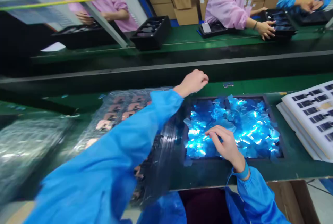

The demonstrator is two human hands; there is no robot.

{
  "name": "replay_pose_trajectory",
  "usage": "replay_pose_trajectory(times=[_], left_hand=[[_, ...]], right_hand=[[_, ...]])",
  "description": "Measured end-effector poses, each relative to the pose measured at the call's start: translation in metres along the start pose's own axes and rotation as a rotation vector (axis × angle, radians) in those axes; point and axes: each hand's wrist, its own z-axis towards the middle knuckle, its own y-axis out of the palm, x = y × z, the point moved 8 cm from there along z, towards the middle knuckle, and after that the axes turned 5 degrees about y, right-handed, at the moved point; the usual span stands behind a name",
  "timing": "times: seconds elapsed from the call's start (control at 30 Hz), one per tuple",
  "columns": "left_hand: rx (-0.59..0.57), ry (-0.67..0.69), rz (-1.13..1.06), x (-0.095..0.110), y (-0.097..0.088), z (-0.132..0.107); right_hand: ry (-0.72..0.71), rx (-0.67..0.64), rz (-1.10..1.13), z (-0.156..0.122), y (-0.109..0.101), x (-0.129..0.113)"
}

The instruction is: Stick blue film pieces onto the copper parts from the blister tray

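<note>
My left hand is stretched past the back left corner of a dark tray, fingers curled down. Whatever lies in its fingers is hidden. Over the left part of the tray hovers my right hand, thumb and fingertips drawn close together in a pinch; I cannot make out anything between them. Loose shiny blue film pieces fill the tray. Beneath my left sleeve, clear plastic trays hold copper-coloured parts. A small dark part lies on the green bench behind the film tray.
White foam trays with dark parts are stacked at the right. More clear plastic trays sit at the far left, blurred. A raised dark ledge runs behind the bench. Beyond it, people in pink and blue sleeves handle black boxes.
</note>
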Motion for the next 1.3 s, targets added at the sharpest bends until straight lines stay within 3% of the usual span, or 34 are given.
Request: replay_pose_trajectory(times=[0.07, 0.13, 0.2, 0.27, 0.37, 0.47, 0.53, 0.6, 0.67, 0.73, 0.83, 1.03, 1.2, 1.3], left_hand=[[-0.126, 0.001, -0.011, 0.021, 0.060, 0.037], [-0.163, -0.001, -0.020, 0.039, 0.104, 0.059], [-0.160, -0.009, -0.033, 0.051, 0.131, 0.069], [-0.145, -0.030, -0.045, 0.055, 0.139, 0.073], [-0.117, -0.083, -0.089, 0.051, 0.123, 0.073], [-0.116, -0.146, -0.176, 0.045, 0.087, 0.052], [-0.153, -0.178, -0.303, 0.045, 0.066, 0.016], [-0.214, -0.198, -0.513, 0.054, 0.052, -0.034], [-0.258, -0.210, -0.689, 0.070, 0.044, -0.087], [-0.253, -0.217, -0.728, 0.086, 0.040, -0.131], [-0.149, -0.199, -0.617, 0.100, 0.036, -0.169], [0.054, -0.118, -0.342, 0.109, 0.024, -0.196], [0.068, -0.209, -0.473, 0.100, 0.033, -0.207], [0.077, -0.264, -0.554, 0.094, 0.039, -0.208]], right_hand=[[-0.005, -0.004, -0.010, 0.000, 0.001, -0.001], [-0.010, 0.006, -0.026, 0.000, 0.000, -0.001], [-0.003, 0.025, -0.033, 0.001, -0.001, -0.001], [0.015, 0.038, -0.024, 0.001, -0.002, 0.001], [0.040, 0.067, 0.008, 0.001, -0.004, 0.003], [0.125, 0.256, 0.092, -0.002, -0.019, 0.010], [0.228, 0.433, 0.169, -0.007, -0.033, 0.019], [0.315, 0.528, 0.246, -0.010, -0.040, 0.028], [0.370, 0.518, 0.319, -0.009, -0.038, 0.035], [0.423, 0.457, 0.375, -0.007, -0.032, 0.042], [0.483, 0.385, 0.420, -0.011, -0.024, 0.046], [0.435, 0.292, 0.455, -0.016, -0.019, 0.038], [0.382, 0.264, 0.380, -0.013, -0.019, 0.039], [0.302, 0.321, 0.232, -0.010, -0.025, 0.031]])
